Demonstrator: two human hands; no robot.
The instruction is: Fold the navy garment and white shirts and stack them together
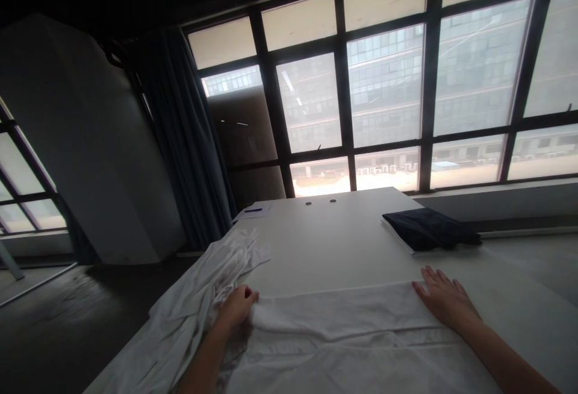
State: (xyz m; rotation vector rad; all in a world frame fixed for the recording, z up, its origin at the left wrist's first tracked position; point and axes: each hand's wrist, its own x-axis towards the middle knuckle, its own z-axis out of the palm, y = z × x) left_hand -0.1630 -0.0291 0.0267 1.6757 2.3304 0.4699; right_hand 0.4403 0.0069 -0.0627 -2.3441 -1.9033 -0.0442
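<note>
White cloth [334, 322] lies spread on desk [325, 246] before tall windows [309, 105]

At the near end of the desk, a person's two hands are well apart, one at either end of the cloth's far edge. The left hand [237, 305] curls its fingers at the left corner; whether they pinch the fabric cannot be told. The right hand [445, 299] rests palm down at the right corner, fingers extended. Creases cross the cloth. Crumpled white fabric [194, 300] drapes along the desk's left edge, just beside the left hand. A dark folded bundle [427, 228] lies on the desk's right side, a white edge showing beneath. A blue pen [253, 210] and paper [264, 214] occupy the desk's far left corner. Beyond the desk, the windows face a building [386, 81]; a blue curtain [185, 141] hangs to its left.
</note>
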